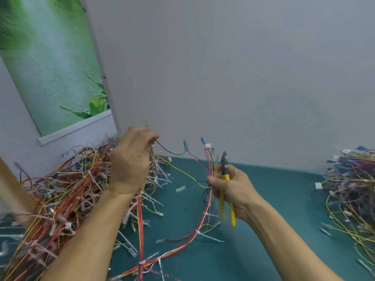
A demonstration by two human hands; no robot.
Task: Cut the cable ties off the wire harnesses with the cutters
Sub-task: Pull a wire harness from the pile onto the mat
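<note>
My left hand (129, 161) is raised over the left pile and pinches a thin dark wire (170, 152) that ends in a blue connector. My right hand (231, 189) grips the yellow-handled cutters (225, 183), jaws pointing up and closed, and also holds a bundle of the wire harness (198, 226) against the handles. That harness loops down across the green table, with white cable ties (197, 232) still around it. Blue and white connectors (207, 146) stand up above my right hand.
A large tangled pile of red and yellow harnesses (60, 199) covers the table's left. Another pile (353, 179) lies at the right edge. Loose white tie offcuts (180, 188) lie scattered on the green table (274, 199). A grey wall stands close behind.
</note>
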